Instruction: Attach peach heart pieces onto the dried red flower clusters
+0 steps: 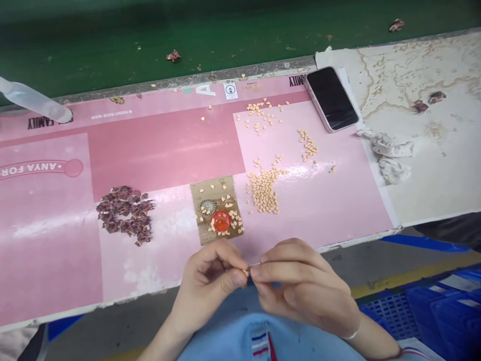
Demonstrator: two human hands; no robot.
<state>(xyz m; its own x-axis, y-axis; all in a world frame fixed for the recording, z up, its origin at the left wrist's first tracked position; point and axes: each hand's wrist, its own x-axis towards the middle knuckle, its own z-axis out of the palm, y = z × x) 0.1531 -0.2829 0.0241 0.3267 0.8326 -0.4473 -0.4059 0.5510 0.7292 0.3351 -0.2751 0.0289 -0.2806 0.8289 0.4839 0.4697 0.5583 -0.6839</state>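
My left hand (210, 278) pinches a small tan heart-shaped piece (245, 273) between thumb and forefinger, just past the table's front edge. Close against it, my right hand (306, 286) has its thumb and fingertips pressed together; whatever they hold is hidden. Beyond my hands, on a small brown board (205, 237), are a red round cap (221, 221), a grey crimped bottle cap (208, 206) and scattered tan pieces. A larger pile of tan pieces (264, 190) lies to the right. On the left sits a cluster of dark reddish-brown bundles (126, 213).
A pink printed mat (169, 145) covers the table. A phone (332, 98) lies at the back right, near crumpled white tissue (393, 155). A translucent bottle (35, 100) juts in at left. Behind runs a green surface (244, 35); blue crates (439, 306) stand lower right.
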